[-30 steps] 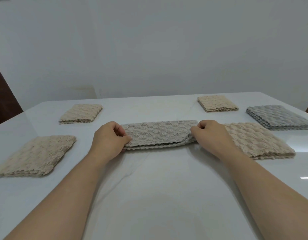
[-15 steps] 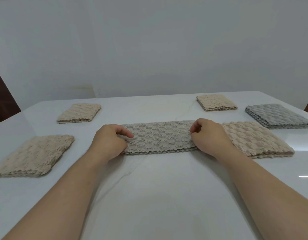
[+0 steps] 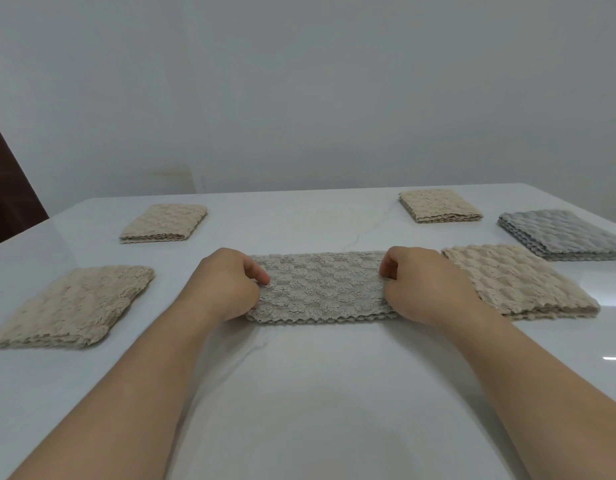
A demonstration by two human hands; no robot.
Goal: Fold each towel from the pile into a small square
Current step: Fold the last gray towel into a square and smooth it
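Both ends of the grey-beige towel (image 3: 320, 289) are gripped: the left end is pinched by the curled fingers of the left hand (image 3: 227, 285), the right end by those of the right hand (image 3: 424, 289). The towel is laid flat as a long folded strip at the middle of the white table (image 3: 299, 393). A near-left beige towel (image 3: 71, 306), a far-left beige towel (image 3: 164, 222), a far-right beige towel (image 3: 438, 206) and a grey stack (image 3: 563, 237) are noted; a larger beige towel (image 3: 518, 282) is set just beside the right hand.

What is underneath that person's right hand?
The right hand grips the right end of the long folded towel, which lies on the white table. That end itself is covered, as is the nearest edge of the beige towel beside it.
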